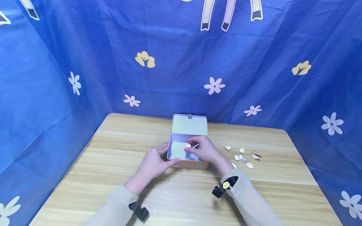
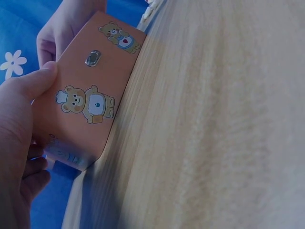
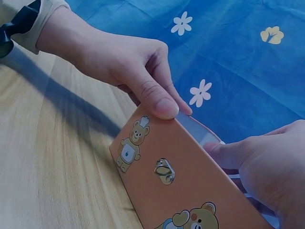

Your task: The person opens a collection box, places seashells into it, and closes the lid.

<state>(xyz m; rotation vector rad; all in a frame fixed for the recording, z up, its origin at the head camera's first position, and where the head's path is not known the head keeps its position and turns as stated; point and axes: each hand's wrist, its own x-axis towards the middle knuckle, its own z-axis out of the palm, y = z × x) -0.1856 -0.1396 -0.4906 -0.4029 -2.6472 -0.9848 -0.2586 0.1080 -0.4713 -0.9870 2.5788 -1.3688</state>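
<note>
An orange tin box (image 1: 193, 165) with bear pictures and a metal clasp stands on the table, its lid (image 1: 189, 124) raised at the back. My left hand (image 1: 154, 160) holds the box by its left front corner. In the right wrist view the left thumb (image 3: 164, 106) presses on the front wall near the rim. Over the box's inside, my right hand (image 1: 205, 150) pinches a small white seashell (image 1: 188, 145) between thumb and fingers. The box wall hides most of the right fingers in the left wrist view.
To the right of the box lie several loose seashells, among them a pale one (image 1: 227, 148), a bluish one (image 1: 244, 159) and a larger one with a brown part (image 1: 255, 156). The wooden table (image 1: 113, 150) meets a blue flowered curtain (image 1: 175, 69) behind.
</note>
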